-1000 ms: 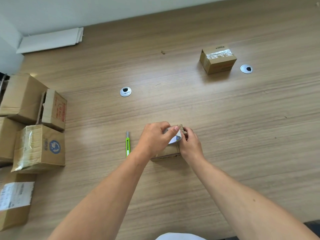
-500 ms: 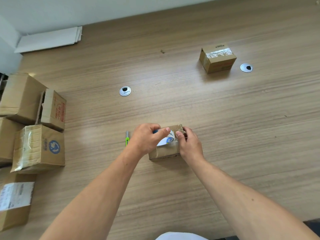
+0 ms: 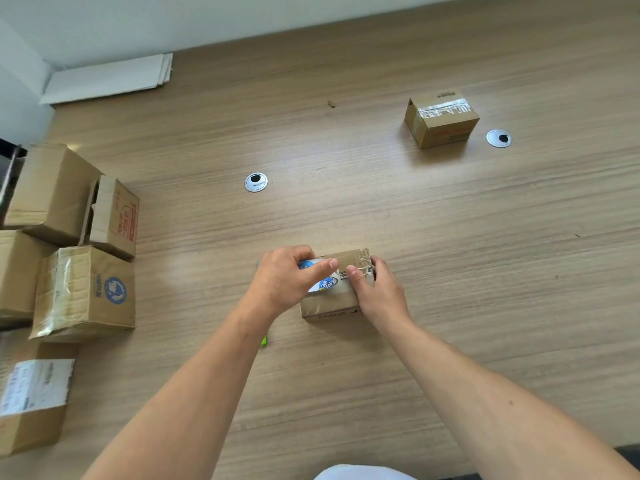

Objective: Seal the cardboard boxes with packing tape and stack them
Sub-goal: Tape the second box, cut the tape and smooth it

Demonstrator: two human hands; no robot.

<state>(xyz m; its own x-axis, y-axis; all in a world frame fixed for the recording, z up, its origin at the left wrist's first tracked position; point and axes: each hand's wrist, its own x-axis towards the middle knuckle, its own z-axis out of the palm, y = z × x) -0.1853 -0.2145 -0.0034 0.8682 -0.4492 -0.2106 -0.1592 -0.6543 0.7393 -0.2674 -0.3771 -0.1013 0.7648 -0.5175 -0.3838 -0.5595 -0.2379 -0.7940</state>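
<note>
A small cardboard box [image 3: 332, 303] lies on the wooden table in front of me. My left hand [image 3: 282, 280] grips a roll of packing tape [image 3: 325, 282] with a blue and white core, held over the box's top. My right hand [image 3: 375, 294] holds the box's right end, its fingers curled over the top edge where the tape end lies. A taped box [image 3: 441, 117] stands alone at the far right of the table.
Several cardboard boxes [image 3: 83, 292] are crowded along the left edge. A green utility knife [image 3: 264, 340] lies under my left forearm, mostly hidden. Two round cable grommets [image 3: 256, 182] sit in the tabletop. White flat sheets [image 3: 107, 79] lie at the back left.
My left hand has drawn the tape roll leftward across the box's top, covering more of the green knife. My right hand stays at the box's right end.
</note>
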